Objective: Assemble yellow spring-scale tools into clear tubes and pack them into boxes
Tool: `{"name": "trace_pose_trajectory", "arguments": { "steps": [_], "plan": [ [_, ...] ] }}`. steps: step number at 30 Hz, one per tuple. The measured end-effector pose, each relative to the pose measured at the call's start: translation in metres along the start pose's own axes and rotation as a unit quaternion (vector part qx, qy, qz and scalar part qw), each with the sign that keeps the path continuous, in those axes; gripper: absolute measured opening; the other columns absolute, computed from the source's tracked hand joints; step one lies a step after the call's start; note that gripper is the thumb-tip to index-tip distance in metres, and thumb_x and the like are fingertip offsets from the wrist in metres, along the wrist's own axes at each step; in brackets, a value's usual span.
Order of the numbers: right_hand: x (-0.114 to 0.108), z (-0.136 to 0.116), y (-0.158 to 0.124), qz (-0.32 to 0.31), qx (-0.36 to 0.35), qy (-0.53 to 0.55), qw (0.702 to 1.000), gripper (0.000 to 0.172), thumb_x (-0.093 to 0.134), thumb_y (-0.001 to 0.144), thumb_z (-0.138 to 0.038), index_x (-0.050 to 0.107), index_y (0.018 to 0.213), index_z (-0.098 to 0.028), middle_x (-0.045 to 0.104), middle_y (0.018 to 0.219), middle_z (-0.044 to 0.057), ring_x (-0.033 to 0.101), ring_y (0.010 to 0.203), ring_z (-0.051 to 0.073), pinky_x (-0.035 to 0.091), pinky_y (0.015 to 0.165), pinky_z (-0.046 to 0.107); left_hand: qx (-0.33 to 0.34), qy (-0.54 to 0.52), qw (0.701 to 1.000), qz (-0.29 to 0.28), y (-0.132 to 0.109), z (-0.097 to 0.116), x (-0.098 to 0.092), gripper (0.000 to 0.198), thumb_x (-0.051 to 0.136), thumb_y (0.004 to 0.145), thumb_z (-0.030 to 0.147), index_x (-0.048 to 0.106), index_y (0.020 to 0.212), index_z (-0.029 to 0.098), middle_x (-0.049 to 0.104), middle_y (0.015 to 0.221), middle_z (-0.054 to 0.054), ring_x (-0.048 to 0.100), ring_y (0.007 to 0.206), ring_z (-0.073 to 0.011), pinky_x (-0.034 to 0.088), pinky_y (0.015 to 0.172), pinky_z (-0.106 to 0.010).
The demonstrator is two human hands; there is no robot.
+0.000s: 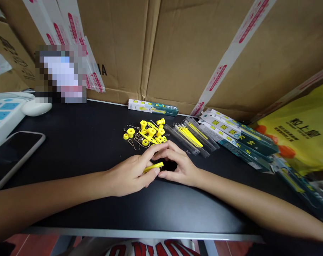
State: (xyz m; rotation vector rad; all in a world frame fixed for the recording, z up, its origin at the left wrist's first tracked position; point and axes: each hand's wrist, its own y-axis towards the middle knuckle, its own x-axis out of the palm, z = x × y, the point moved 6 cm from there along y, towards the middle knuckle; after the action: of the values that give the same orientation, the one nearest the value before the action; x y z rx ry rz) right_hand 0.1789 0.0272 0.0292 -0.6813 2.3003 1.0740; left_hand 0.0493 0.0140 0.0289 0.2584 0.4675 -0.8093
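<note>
My left hand (133,174) is closed on a slim yellow plastic piece (154,167), pinched between thumb and fingers, with a small metal loop at its end. Close against it, my right hand (179,165) curves its fingers with the thumb apart; its fingertips meet my left index finger, and I see nothing held in it. Just beyond lie several yellow plastic caps (131,133) mixed with metal hooks (134,144). To their right are clear plastic tubes (204,149) and yellow strips (189,137), with small springs (188,152) nearby.
Printed spring-scale boxes (236,135) are stacked at right beside a yellow bag (297,128); another box (153,107) lies at the back. At left are a phone (16,153), a power strip (4,113) and a white mouse-like object (37,107). Cardboard (177,53) walls the black table (97,213).
</note>
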Motion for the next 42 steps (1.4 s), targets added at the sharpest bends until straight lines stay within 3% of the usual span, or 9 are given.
{"name": "trace_pose_trajectory", "arguments": {
  "steps": [4,8,13,18,23,28,32,38,42],
  "plan": [
    [0.001,-0.004,0.003,0.006,-0.006,0.047,0.999,0.013,0.06,0.09,-0.03,0.06,0.086,-0.018,0.058,0.085,0.005,0.054,0.081,0.016,0.047,0.072,0.03,0.009,-0.015,1.0,-0.008,0.001,0.001,0.001,0.058,0.036,0.096,0.022,0.016,0.15,0.019,0.056,0.061,0.007,0.055,0.059,-0.0107,0.044,0.066,-0.023],
    [0.001,0.004,0.003,0.006,0.076,0.105,0.992,0.018,0.055,0.091,-0.027,0.054,0.076,-0.018,0.054,0.072,0.002,0.048,0.066,0.012,0.041,0.06,0.025,-0.063,-0.142,0.988,0.003,0.006,-0.008,-0.006,0.053,0.04,0.096,0.034,0.025,0.146,0.024,0.063,0.077,0.002,0.053,0.045,-0.0077,0.042,0.045,-0.02],
    [-0.002,0.023,-0.003,0.021,0.211,0.22,0.952,0.028,0.053,0.092,-0.034,0.05,0.069,-0.018,0.054,0.062,-0.002,0.045,0.056,0.009,0.036,0.055,0.023,-0.141,-0.385,0.905,0.115,0.013,-0.018,-0.04,0.038,0.044,0.092,0.042,0.048,0.121,0.019,0.065,0.109,-0.011,0.069,0.06,-0.0163,0.056,0.052,-0.028],
    [0.005,0.023,-0.002,-0.004,0.25,0.263,0.932,0.03,0.057,0.09,-0.037,0.048,0.068,-0.018,0.054,0.058,-0.003,0.041,0.049,0.007,0.033,0.051,0.021,-0.088,-0.509,0.839,0.17,0.016,-0.015,-0.057,0.028,0.045,0.093,0.036,0.052,0.109,0.015,0.068,0.11,-0.013,0.072,0.077,-0.018,0.059,0.067,-0.027],
    [0.017,0.016,-0.001,-0.027,0.261,0.311,0.913,0.026,0.057,0.091,-0.035,0.047,0.075,-0.017,0.052,0.055,-0.005,0.044,0.048,0.006,0.034,0.051,0.021,-0.063,-0.475,0.863,0.161,0.016,-0.015,-0.043,0.015,0.053,0.09,0.016,0.047,0.104,0.017,0.069,0.115,-0.013,0.071,0.074,-0.0131,0.056,0.06,-0.02],
    [0.025,0.015,-0.003,-0.031,0.27,0.337,0.901,0.026,0.059,0.089,-0.039,0.054,0.083,-0.015,0.053,0.061,-0.004,0.047,0.046,0.006,0.035,0.049,0.02,-0.047,-0.375,0.917,0.128,0.017,-0.015,-0.025,0.019,0.058,0.089,0.027,0.042,0.096,0.019,0.071,0.084,-0.004,0.069,0.059,-0.0138,0.05,0.045,-0.018],
    [0.026,0.016,-0.004,-0.03,0.287,0.328,0.9,0.028,0.065,0.085,-0.041,0.055,0.08,-0.015,0.05,0.056,-0.006,0.044,0.044,0.005,0.035,0.049,0.02,-0.022,-0.244,0.956,0.158,0.015,-0.013,-0.026,0.017,0.06,0.087,0.029,0.049,0.089,0.017,0.063,0.076,0.003,0.05,0.038,-0.0026,0.036,0.037,-0.015],
    [0.027,0.017,-0.004,-0.037,0.292,0.308,0.905,0.031,0.066,0.083,-0.042,0.059,0.079,-0.013,0.051,0.054,-0.005,0.045,0.046,0.006,0.036,0.05,0.02,-0.012,-0.218,0.949,0.227,0.014,-0.013,-0.038,0.023,0.07,0.078,0.031,0.063,0.09,0.014,0.072,0.09,-0.006,0.066,0.076,-0.014,0.051,0.062,-0.021],
    [0.028,0.016,-0.006,-0.047,0.295,0.274,0.914,0.031,0.064,0.084,-0.043,0.062,0.077,-0.012,0.054,0.057,-0.003,0.048,0.05,0.007,0.038,0.052,0.02,-0.027,-0.284,0.929,0.238,0.015,-0.016,-0.043,0.027,0.07,0.079,0.037,0.064,0.091,0.014,0.074,0.087,-0.005,0.069,0.076,-0.0148,0.056,0.07,-0.025]
  ]
}}
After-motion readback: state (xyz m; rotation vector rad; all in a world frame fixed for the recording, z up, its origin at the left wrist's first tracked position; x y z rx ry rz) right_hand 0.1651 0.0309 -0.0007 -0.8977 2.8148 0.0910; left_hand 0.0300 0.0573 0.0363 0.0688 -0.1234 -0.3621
